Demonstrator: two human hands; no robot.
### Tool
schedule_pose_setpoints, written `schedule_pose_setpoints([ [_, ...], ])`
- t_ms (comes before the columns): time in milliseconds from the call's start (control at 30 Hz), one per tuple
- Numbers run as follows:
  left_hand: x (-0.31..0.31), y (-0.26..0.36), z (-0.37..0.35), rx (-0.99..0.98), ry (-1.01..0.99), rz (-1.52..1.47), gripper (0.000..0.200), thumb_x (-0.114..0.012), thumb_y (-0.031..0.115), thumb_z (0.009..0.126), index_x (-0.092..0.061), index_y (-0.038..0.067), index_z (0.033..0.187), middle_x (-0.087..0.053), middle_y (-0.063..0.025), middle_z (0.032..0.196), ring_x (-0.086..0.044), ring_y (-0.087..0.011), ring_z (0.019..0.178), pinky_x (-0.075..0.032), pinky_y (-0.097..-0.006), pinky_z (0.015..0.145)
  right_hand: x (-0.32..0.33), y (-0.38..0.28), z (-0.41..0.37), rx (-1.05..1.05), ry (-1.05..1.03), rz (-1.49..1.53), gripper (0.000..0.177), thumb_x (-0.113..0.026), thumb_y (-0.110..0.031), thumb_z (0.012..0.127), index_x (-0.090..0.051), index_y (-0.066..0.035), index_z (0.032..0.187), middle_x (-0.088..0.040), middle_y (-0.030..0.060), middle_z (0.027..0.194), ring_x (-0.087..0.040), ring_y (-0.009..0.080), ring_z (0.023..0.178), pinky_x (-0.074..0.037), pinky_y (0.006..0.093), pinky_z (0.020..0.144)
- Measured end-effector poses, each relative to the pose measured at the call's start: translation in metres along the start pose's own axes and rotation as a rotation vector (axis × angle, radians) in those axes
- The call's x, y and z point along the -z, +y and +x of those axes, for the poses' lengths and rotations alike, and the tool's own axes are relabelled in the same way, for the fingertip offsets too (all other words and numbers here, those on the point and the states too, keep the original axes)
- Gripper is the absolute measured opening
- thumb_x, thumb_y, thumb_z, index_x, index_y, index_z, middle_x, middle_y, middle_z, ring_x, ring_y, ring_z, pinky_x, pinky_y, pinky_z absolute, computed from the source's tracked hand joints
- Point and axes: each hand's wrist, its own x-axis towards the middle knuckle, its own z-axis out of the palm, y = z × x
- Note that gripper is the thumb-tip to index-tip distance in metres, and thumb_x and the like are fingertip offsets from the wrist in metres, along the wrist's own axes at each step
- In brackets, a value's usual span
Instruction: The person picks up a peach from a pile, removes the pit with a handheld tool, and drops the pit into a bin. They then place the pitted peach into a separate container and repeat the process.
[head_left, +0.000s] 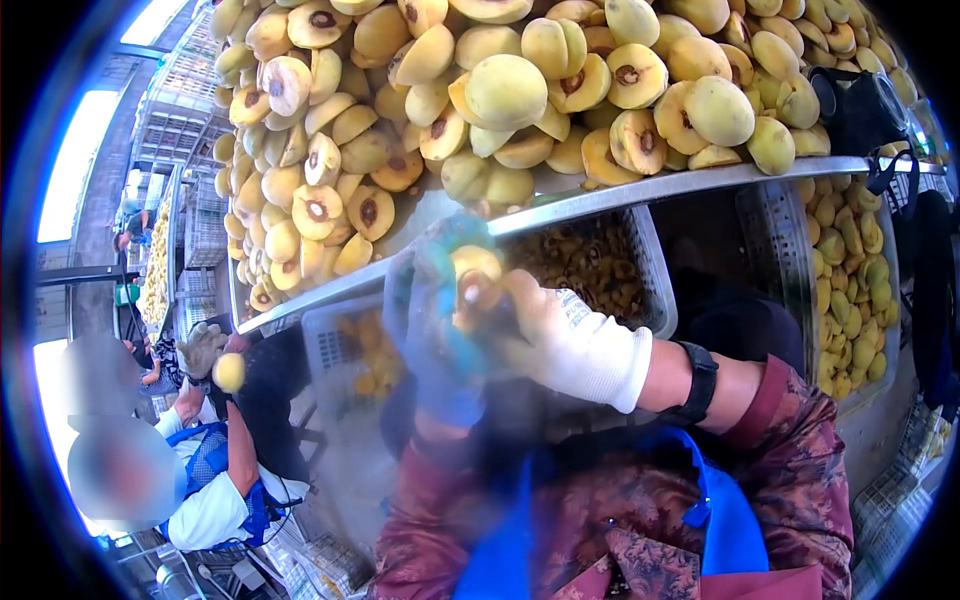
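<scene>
My left hand (425, 310), in a blue-green glove smeared by motion, grips a cut yellow peach (476, 264) with its pit side showing. Close against that peach is my right hand (585, 335), in a white knit glove with the fingers curled in. What the right fingers hold is blurred and hidden. Both hands are just in front of the metal rim (640, 188) of a table, on which halved yellow peaches (505, 92) are heaped, several with brown pits showing.
Below the rim stand a crate (650, 270) of dark pits and scraps, a pale bin (325, 335) with yellow pieces, and a crate of peach halves (850, 290) at right. A black container (870, 105) sits on the table. At left a co-worker (215, 480) holds a peach.
</scene>
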Motion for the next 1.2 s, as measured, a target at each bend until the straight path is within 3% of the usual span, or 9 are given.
schedule_pose_setpoints([
  [100, -0.004, 0.008, 0.002, 0.089, 0.015, -0.142, 0.029, -0.053, 0.020, 0.091, -0.067, 0.000, 0.108, -0.067, -0.0116, 0.106, -0.061, -0.0272, 0.099, -0.046, -0.0381, 0.091, -0.013, 0.015, 0.003, 0.117, 0.092, 0.094, 0.035, -0.068, -0.008, 0.086, -0.045, 0.000, 0.111, -0.064, 0.0192, 0.090, -0.068, 0.0320, 0.080, -0.053, 0.0369, 0.069],
  [267, 0.001, 0.022, 0.006, 0.382, -0.048, -0.372, 0.032, -0.050, 0.022, 0.096, -0.064, -0.001, 0.113, -0.064, -0.0142, 0.115, -0.061, -0.0262, 0.104, -0.046, -0.0390, 0.095, 0.001, -0.001, 0.001, -0.094, -0.053, 0.186, 0.036, -0.066, -0.014, 0.087, -0.048, -0.002, 0.116, -0.063, 0.0190, 0.090, -0.068, 0.0329, 0.080, -0.053, 0.0375, 0.069],
  [433, -0.007, 0.003, 0.005, 0.317, -0.020, -0.797, 0.050, -0.047, 0.040, 0.100, -0.053, -0.003, 0.127, -0.060, -0.0165, 0.123, -0.061, -0.0264, 0.106, -0.051, -0.0383, 0.093, 0.003, 0.002, 0.005, -0.056, -0.099, 0.217, 0.043, -0.064, -0.017, 0.086, -0.046, 0.001, 0.120, -0.063, 0.0219, 0.085, -0.067, 0.0340, 0.074, -0.052, 0.0409, 0.065],
  [600, 0.005, -0.003, 0.000, 0.573, -0.113, -0.814, 0.041, -0.060, 0.027, 0.094, -0.058, -0.005, 0.120, -0.064, -0.0141, 0.114, -0.063, -0.0197, 0.100, -0.051, -0.0254, 0.082, -0.002, 0.003, 0.000, -0.063, -0.083, 0.211, 0.048, -0.063, -0.020, 0.085, -0.043, 0.004, 0.123, -0.064, 0.0253, 0.081, -0.066, 0.0356, 0.070, -0.052, 0.0435, 0.064],
  [733, 0.016, 0.003, 0.017, 0.603, -0.375, -0.783, 0.035, -0.062, 0.018, 0.091, -0.061, -0.007, 0.115, -0.067, -0.0151, 0.109, -0.064, -0.0176, 0.089, -0.050, -0.0247, 0.076, 0.009, -0.012, -0.004, -0.269, -0.208, 0.269, 0.049, -0.061, -0.021, 0.087, -0.042, 0.006, 0.123, -0.063, 0.0275, 0.081, -0.066, 0.0375, 0.071, -0.051, 0.0442, 0.065],
  [833, 0.018, -0.001, 0.022, 0.671, -0.490, -0.794, 0.034, -0.063, 0.015, 0.089, -0.062, -0.007, 0.114, -0.068, -0.0136, 0.105, -0.063, -0.0153, 0.083, -0.049, -0.0245, 0.071, 0.006, -0.011, -0.007, -0.234, -0.206, 0.241, 0.051, -0.060, -0.022, 0.087, -0.041, 0.007, 0.124, -0.063, 0.0287, 0.080, -0.067, 0.0365, 0.070, -0.052, 0.0442, 0.062],
  [933, 0.023, -0.002, 0.029, 0.733, -0.619, -0.707, 0.035, -0.069, 0.016, 0.085, -0.064, -0.004, 0.114, -0.067, -0.0143, 0.110, -0.065, -0.0177, 0.092, -0.052, -0.0270, 0.080, 0.001, -0.010, -0.005, -0.275, -0.214, 0.249, 0.050, -0.061, -0.021, 0.088, -0.041, 0.006, 0.126, -0.062, 0.0192, 0.072, -0.064, 0.0267, 0.061, -0.050, 0.0394, 0.054],
  [1033, 0.023, -0.010, 0.029, 0.724, -0.669, -0.798, 0.036, -0.070, 0.017, 0.083, -0.064, -0.003, 0.113, -0.066, -0.0157, 0.114, -0.065, -0.0193, 0.097, -0.053, -0.0286, 0.085, 0.023, -0.031, -0.005, -0.513, -0.401, 0.688, 0.038, -0.060, -0.018, 0.090, -0.044, 0.001, 0.119, -0.054, 0.0054, 0.065, -0.055, 0.0143, 0.053, -0.046, 0.0306, 0.047],
  [1200, 0.019, -0.020, 0.022, 0.688, -0.660, -0.869, 0.035, -0.070, 0.017, 0.081, -0.064, -0.003, 0.110, -0.065, -0.0170, 0.116, -0.064, -0.0216, 0.101, -0.051, -0.0336, 0.091, 0.026, -0.033, -0.006, -0.537, -0.494, 0.841, 0.016, -0.059, -0.013, 0.091, -0.046, -0.006, 0.098, -0.045, -0.0025, 0.063, -0.046, 0.0077, 0.050, -0.040, 0.0227, 0.044],
])
